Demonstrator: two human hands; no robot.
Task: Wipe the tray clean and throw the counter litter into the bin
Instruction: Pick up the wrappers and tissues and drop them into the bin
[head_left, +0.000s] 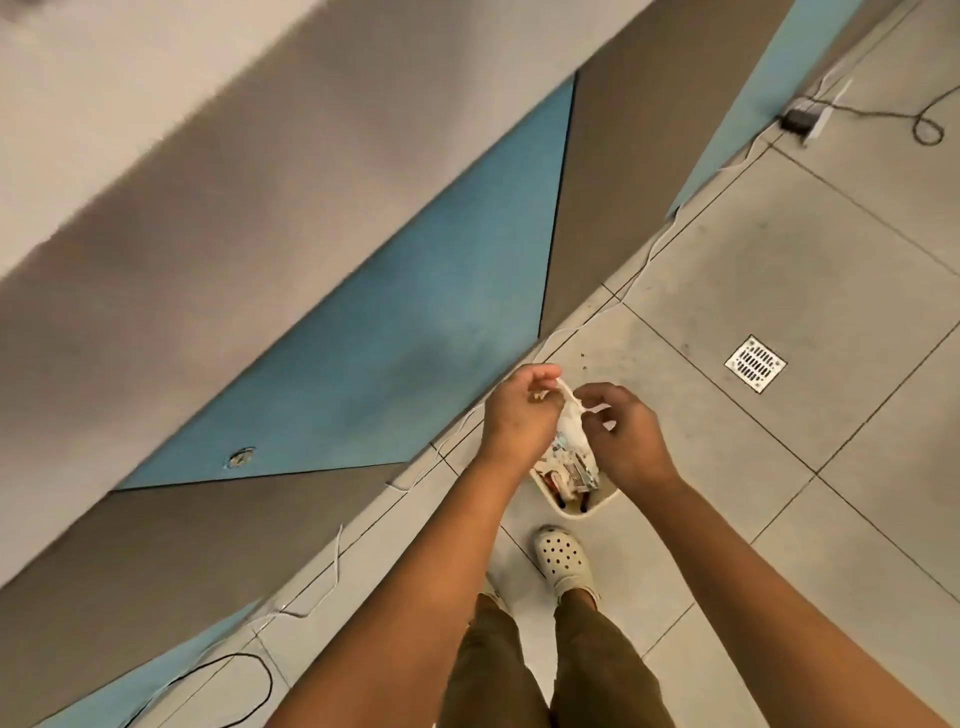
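Note:
A small white bin (582, 506) stands on the tiled floor below my hands, with wrappers and other litter (574, 470) inside. Both hands hover just above it. My left hand (519, 410) has curled fingers and pinches the top of a white crumpled tissue (570, 421) that hangs down toward the bin. My right hand (621, 436) pinches the same tissue from the other side with curled fingers. The tray is not in view.
The counter front (363, 338), grey and blue, runs diagonally on the left. A white cable (332, 577) and a black cable (249, 670) trail along its base. A floor drain (756, 362) lies to the right. My foot in a white clog (563, 558) stands beside the bin.

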